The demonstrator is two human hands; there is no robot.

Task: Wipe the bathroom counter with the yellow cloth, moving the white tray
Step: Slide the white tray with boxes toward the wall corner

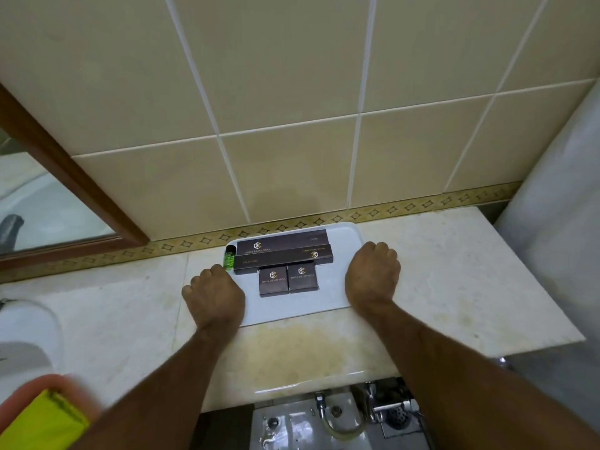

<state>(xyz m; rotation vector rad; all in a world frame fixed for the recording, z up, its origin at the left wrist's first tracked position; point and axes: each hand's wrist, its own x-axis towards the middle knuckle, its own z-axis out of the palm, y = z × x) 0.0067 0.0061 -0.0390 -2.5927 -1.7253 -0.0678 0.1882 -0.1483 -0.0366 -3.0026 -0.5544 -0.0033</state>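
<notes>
A white tray [337, 297] lies on the marble counter [438, 287] against the tiled wall. It carries several dark brown boxes [285, 254] and a small green bottle [229, 257]. My left hand [214, 295] grips the tray's left edge with curled fingers. My right hand [373, 274] grips its right edge the same way. The yellow cloth [45, 420] shows at the bottom left corner, blurred, hanging close to the camera and away from both hands.
A mirror with a brown wooden frame [74, 177] stands at the left. A white sink basin [29, 336] sits at the counter's left end. A white curtain or wall [558, 196] bounds the right. Below the counter's front edge are a floor drain and pipes [383, 407].
</notes>
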